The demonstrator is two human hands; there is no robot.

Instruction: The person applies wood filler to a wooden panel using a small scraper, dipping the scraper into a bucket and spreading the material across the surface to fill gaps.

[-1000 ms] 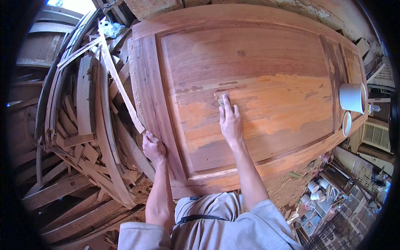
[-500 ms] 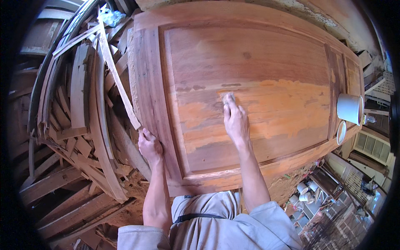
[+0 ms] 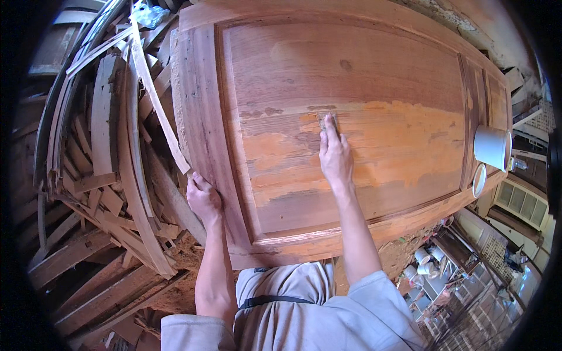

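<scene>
A large reddish-brown wooden panelled door (image 3: 281, 70) lies flat before me, with orange filler (image 3: 404, 134) smeared across the lower part of its main panel. My right hand (image 3: 336, 155) is closed on a small flat greyish scraper (image 3: 328, 121), its index finger stretched along it. The scraper presses on the panel beside a bare streak at the filler's upper edge; its exact shape is partly hidden by the fingers. My left hand (image 3: 205, 199) is closed round the door's left edge, close to the lower end of a pale wood strip (image 3: 155, 96).
Scrap boards (image 3: 105, 117) are heaped left of the door, with a blue plastic bag (image 3: 150, 16) on top. A white bucket (image 3: 492, 146) stands near the door's right end, its white lid (image 3: 479, 180) beside it. Several containers (image 3: 426, 263) clutter the ground at lower right.
My right hand has moved slightly up over the panel with the scraper, now lying flatter. The left hand keeps its hold on the door's edge. The whole view has shifted a little.
</scene>
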